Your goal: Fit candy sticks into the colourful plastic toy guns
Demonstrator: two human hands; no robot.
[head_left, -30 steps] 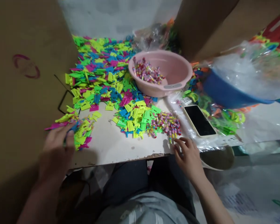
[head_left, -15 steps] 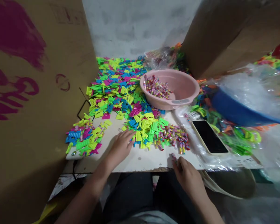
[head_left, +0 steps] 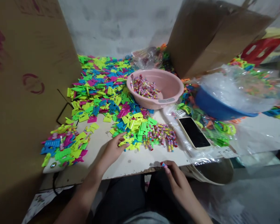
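My left hand (head_left: 112, 151) is at the near edge of a heap of flat plastic pieces (head_left: 143, 127) in yellow, green, blue and magenta. Its thumb and forefinger close on a yellow plastic piece (head_left: 125, 141). By the table's front edge, my right hand (head_left: 175, 174) pinches a short pink stick with a red end (head_left: 163, 165), which looks like a small crayon. More of these multicoloured sticks (head_left: 164, 135) lie loose beside the plastic heap. A smaller mixed pile (head_left: 68, 146) of plastic pieces and sticks rests at the left, over part of a white device (head_left: 53, 165).
A pink basin (head_left: 175, 90) holding many sticks stands behind the heap. At the right lie a phone (head_left: 194, 132) on clear plastic and a blue basin (head_left: 214, 105) with plastic bags. Cardboard boxes rise at the left (head_left: 32, 109) and back right (head_left: 196, 40).
The view has swung right, so everything sits further left. My left thumb and forefinger have closed on a yellow piece. My right hand has turned the stick, whose red end now shows.
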